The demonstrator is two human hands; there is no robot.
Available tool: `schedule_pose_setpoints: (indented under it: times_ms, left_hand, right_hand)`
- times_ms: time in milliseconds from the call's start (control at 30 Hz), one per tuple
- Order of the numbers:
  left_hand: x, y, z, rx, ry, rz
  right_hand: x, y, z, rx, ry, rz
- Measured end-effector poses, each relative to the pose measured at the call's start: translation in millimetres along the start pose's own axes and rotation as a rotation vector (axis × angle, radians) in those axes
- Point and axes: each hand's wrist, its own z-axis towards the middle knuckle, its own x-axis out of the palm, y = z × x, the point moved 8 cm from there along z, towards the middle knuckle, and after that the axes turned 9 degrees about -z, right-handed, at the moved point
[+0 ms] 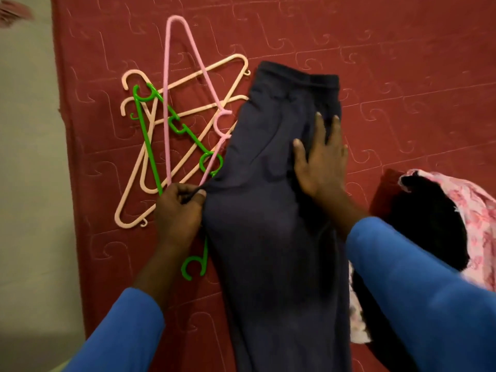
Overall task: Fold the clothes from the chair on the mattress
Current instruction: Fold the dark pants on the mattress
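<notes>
Dark navy trousers [271,237] lie lengthwise on the red quilted mattress [402,63], waistband at the far end. My left hand [179,210] pinches the crotch point at the trousers' left edge. My right hand [322,162] lies flat with spread fingers on the upper part of the trousers. Both arms wear blue sleeves.
A heap of plastic hangers [171,130], peach, pink and green, lies on the mattress just left of the trousers. A pile of black and pink floral clothes [442,224] sits at the right. The mattress's left edge meets a pale floor [29,183].
</notes>
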Motion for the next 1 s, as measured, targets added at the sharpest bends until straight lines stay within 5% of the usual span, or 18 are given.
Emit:
schedule_pose_setpoints:
  times_ms: [100, 333, 467, 633, 867, 1000]
  left_hand:
    - [-5, 3, 1, -0.019, -0.074, -0.076]
    - [-8, -2, -36, 0.161, -0.152, 0.050]
    - [-12, 0, -82, 0.285, -0.124, 0.160]
    - [-18, 63, -170, 0.111, 0.053, 0.314]
    - [-36, 157, -297, -0.035, 0.140, 0.344]
    - [-42, 181, -316, -0.166, 0.133, 0.030]
  right_hand:
    - [14, -46, -68, 0.128, 0.037, 0.043]
    - [26, -78, -94, 0.069, 0.168, -0.077]
    - [-10, -69, -136, 0.129, -0.054, 0.067]
    - [-21, -74, -272, 0.108, -0.206, 0.140]
    - [21, -130, -438, 0.267, 0.003, 0.044]
    - [22, -135, -456, 0.286, 0.028, 0.147]
